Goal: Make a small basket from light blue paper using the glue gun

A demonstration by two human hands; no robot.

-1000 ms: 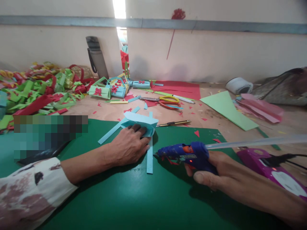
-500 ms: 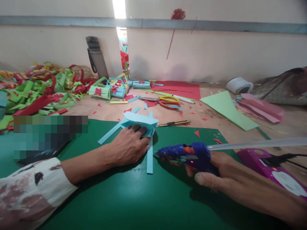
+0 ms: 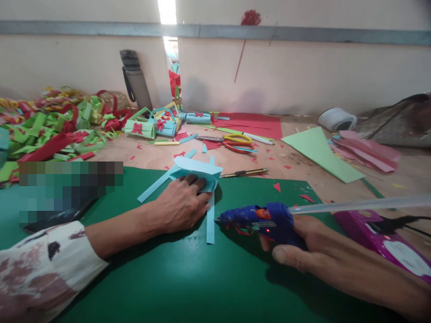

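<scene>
My left hand [image 3: 185, 202] is closed on a folded light-blue paper piece [image 3: 198, 166], its fingertips hidden in the fold. Just right of those fingers, a narrow blue paper strip [image 3: 210, 229] lies on the green mat [image 3: 151, 278], running under the folded piece. Another blue strip [image 3: 153, 186] slants out to the left. In my right hand [image 3: 313, 251] is a blue glue gun [image 3: 269, 222] with a small red light lit and a long clear glue stick [image 3: 357, 204] out of its back. Its nozzle points left, close to the strip but apart from it.
Behind the mat lie a cutter knife [image 3: 244, 172], scissors [image 3: 235, 141] and small paper bags with red bows [image 3: 139, 128]. Colourful paper pieces [image 3: 43, 130] heap at left, near a grey bottle [image 3: 138, 80]. A purple power strip [image 3: 357, 229] sits at right, beyond my wrist.
The glue gun in my right hand has dipped very slightly, its nozzle still beside the strip. My left hand and the folded paper have stayed in place.
</scene>
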